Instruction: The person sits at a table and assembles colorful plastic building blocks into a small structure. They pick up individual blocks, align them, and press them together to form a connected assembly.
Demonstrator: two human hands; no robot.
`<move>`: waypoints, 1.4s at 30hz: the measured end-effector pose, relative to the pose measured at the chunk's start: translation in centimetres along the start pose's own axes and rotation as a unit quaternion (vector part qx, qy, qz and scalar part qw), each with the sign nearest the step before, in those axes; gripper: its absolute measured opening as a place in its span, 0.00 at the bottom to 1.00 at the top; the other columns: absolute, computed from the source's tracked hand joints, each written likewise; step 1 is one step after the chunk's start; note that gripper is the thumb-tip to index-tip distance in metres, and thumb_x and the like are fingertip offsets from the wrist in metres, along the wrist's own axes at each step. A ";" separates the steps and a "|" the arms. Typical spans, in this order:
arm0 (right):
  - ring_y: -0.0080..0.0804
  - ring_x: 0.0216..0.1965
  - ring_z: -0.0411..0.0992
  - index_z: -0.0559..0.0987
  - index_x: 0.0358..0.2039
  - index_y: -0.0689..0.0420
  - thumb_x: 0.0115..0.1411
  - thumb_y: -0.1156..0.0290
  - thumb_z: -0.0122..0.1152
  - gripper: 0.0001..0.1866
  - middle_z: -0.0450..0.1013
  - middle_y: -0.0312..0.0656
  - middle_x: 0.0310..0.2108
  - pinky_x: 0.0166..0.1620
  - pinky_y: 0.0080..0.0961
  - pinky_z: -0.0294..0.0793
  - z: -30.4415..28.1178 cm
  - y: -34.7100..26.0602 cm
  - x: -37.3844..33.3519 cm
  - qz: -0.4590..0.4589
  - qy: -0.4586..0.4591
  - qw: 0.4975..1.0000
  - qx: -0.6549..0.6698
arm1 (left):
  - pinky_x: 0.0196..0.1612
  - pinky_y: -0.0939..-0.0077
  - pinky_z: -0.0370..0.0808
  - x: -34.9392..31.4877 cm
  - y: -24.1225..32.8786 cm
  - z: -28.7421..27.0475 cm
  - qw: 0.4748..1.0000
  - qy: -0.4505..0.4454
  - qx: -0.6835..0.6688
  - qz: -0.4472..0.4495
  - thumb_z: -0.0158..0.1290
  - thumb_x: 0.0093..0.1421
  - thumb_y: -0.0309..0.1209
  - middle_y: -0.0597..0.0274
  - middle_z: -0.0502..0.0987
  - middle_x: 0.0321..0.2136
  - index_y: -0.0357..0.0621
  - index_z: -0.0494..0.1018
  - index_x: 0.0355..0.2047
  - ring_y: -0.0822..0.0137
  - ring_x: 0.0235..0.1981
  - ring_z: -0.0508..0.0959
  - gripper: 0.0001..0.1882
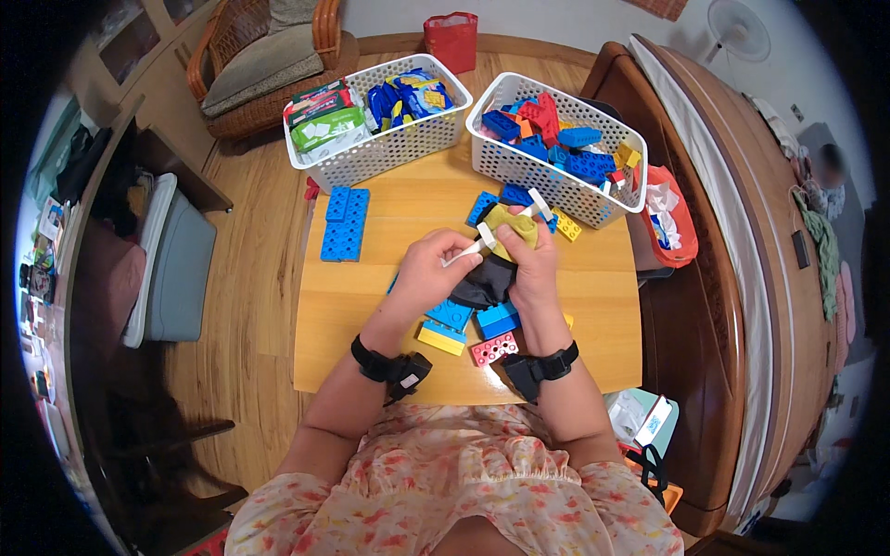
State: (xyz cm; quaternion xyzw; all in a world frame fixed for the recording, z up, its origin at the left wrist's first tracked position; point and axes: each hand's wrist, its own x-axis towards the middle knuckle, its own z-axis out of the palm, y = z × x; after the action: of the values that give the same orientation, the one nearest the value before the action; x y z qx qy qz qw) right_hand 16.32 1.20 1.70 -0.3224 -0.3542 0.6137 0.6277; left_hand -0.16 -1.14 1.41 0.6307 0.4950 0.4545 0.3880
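Over the middle of the table, my left hand [428, 271] pinches a slim white T-shaped plastic piece [484, 237] between thumb and fingers. Close beside it, my right hand [532, 264] grips a yellow-green cloth [505, 219]. A second white T-shaped end [538, 204] sticks out past the right fingers; whether both ends belong to one piece is hidden by hand and cloth. Dark fabric [485, 284] hangs below the right hand. Under my hands lie a blue building brick [499, 320], a yellow one [441, 338] and a pink-red one [494, 349].
A blue brick plate [343, 239] lies at the table's left. More blue bricks [479, 208] and a yellow brick [567, 225] sit beyond my hands. Behind stand a white basket of packets [389, 139] and another white basket [556, 183] of bricks. A wooden bed frame [691, 324] borders the right.
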 end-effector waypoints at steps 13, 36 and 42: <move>0.24 0.43 0.75 0.71 0.54 0.61 0.58 0.78 0.66 0.23 0.76 0.38 0.43 0.47 0.22 0.75 0.9 -0.6 -0.5 -0.016 0.005 0.998 -0.058 | 0.34 0.78 0.71 0.0 -0.2 0.9 0.994 0.073 -0.085 0.006 0.59 0.61 0.29 0.66 0.76 0.27 0.35 0.77 0.34 0.76 0.29 0.73 0.08; 0.24 0.41 0.76 0.72 0.53 0.63 0.55 0.78 0.70 0.26 0.77 0.40 0.41 0.45 0.22 0.76 1.4 -1.0 -1.2 -0.046 -0.008 0.993 -0.105 | 0.29 0.84 0.65 -0.1 -0.8 0.3 0.951 -0.111 -0.264 -0.115 0.52 0.68 0.42 0.75 0.73 0.23 0.44 0.74 0.29 0.82 0.24 0.70 0.15; 0.24 0.39 0.76 0.73 0.52 0.63 0.54 0.77 0.71 0.24 0.78 0.38 0.39 0.43 0.21 0.76 1.3 -1.0 -1.0 -0.077 0.043 0.985 -0.150 | 0.33 0.86 0.66 0.0 -0.7 0.4 0.956 -0.105 -0.249 -0.113 0.54 0.66 0.37 0.73 0.75 0.26 0.40 0.77 0.33 0.82 0.29 0.70 0.12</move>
State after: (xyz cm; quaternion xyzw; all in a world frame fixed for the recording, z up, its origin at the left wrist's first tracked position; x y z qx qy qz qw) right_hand 15.78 0.09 3.14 -0.4110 -0.4382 0.4891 0.6323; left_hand 0.05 -0.99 0.62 0.4983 0.3906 0.4476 0.6315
